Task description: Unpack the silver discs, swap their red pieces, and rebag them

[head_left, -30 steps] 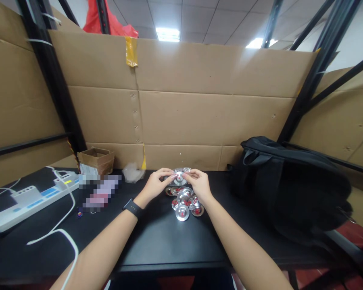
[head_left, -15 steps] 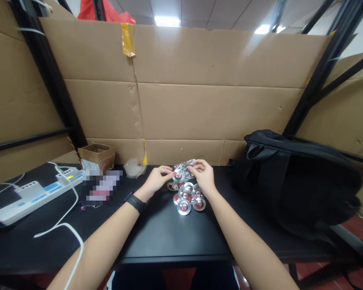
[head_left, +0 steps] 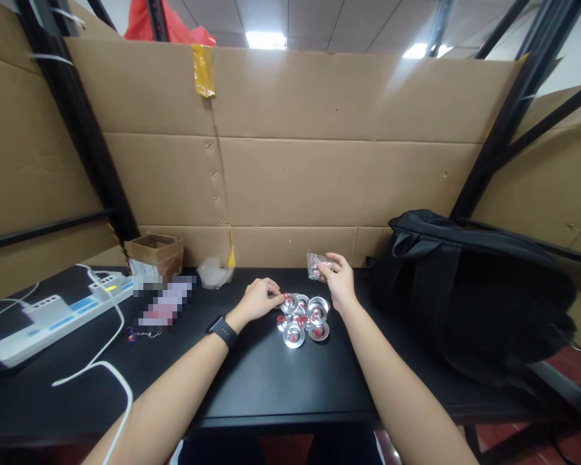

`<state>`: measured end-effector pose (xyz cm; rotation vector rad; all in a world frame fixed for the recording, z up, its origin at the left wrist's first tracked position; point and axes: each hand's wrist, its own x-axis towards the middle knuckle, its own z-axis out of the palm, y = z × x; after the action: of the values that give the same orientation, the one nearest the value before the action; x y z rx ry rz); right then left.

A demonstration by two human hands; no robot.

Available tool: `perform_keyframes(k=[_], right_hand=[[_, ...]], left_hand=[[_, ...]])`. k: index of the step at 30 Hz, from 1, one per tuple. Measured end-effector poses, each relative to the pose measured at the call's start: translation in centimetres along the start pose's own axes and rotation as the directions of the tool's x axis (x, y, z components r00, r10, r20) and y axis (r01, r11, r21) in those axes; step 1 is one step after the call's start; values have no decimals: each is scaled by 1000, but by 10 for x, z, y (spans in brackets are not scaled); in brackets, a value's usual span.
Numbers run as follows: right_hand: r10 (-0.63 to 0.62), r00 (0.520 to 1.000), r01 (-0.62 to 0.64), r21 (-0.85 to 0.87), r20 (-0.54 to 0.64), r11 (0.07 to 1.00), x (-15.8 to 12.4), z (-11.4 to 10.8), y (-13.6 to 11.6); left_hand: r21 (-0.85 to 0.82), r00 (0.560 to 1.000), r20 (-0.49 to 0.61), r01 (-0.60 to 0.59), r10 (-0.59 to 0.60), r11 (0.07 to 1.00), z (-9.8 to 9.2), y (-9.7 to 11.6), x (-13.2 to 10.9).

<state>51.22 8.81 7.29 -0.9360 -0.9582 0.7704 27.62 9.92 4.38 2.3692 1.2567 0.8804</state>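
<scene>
A pile of small silver discs with domed middles and red loops, which look like finger cymbals, lies on the black table. My left hand, with a dark watch on its wrist, is at the pile's upper left. Its thumb and fingers close on the edge of one finger cymbal. Above and right of the pile, my right hand pinches a crumpled clear plastic bag between thumb and fingers. The bag is off the pile, and its contents cannot be made out.
On the left are a white power strip with cables, a small open cardboard box and a clear plastic wrapper. A large black backpack fills the right. A cardboard wall closes off the back.
My right hand has carried the plastic bag up and right, away from the cymbals. My left hand has come down slightly, with the cymbal lowered onto the pile.
</scene>
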Motion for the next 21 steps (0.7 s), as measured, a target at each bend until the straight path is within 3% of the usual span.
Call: perform_keyframes(k=[8,11,15,21], right_hand=[[175,984,-177,114,21,978,-3,6,-4],[140,989,-143,95,39,985,-10,13,-3],[74,986,-88,90,148,992,-25,25,-1],[34,952,-17,-57,304,998,-39,32,-5]], left_hand=[[6,1000,6,-4,4,1000,-3,1,-1],[-195,997,-79,3,-18,981,-5,10,-4],[-560,997,-71,-5,-42,829,-6,23,-3],[-729,974,-140,21,-179,684,-12,29,2]])
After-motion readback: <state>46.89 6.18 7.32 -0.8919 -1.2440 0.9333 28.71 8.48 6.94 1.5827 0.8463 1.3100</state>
